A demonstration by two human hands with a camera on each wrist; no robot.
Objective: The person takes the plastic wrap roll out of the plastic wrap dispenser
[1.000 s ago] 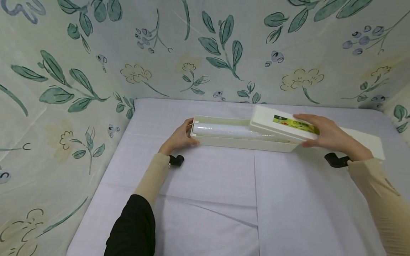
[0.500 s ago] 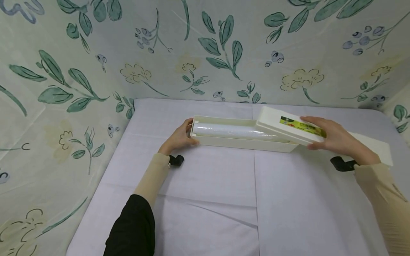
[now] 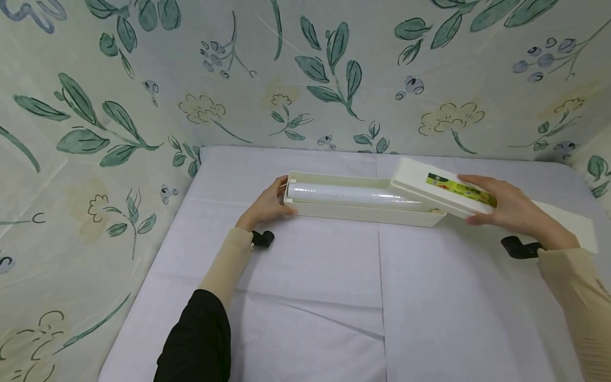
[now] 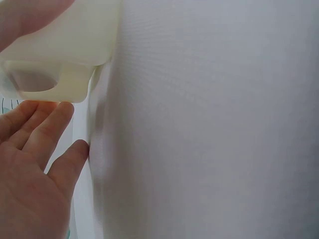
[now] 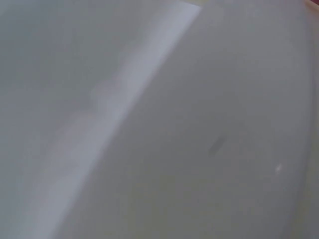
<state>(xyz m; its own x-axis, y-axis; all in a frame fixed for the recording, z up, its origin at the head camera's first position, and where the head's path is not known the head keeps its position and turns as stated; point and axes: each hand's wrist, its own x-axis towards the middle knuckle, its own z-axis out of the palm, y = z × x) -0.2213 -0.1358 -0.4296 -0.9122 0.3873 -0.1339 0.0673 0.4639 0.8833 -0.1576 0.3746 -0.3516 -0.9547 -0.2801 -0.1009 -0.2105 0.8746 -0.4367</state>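
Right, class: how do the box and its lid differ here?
The box sits flat on the table; the lid is held askew over its right end. The lid bears a yellow-green label; the box's front shows none. The left hand holds the box's end; the right hand grips the lid. Both are long and off-white.

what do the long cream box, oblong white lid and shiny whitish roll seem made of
Long cream rectangular box: probably rigid plastic, smooth, matte-looking, with rounded corners in the left wrist view.
Oblong white lid: likely plastic too, smooth, satin, stiff-edged.
Shiny whitish cylindrical roll: probably plastic film, with glossy highlights.
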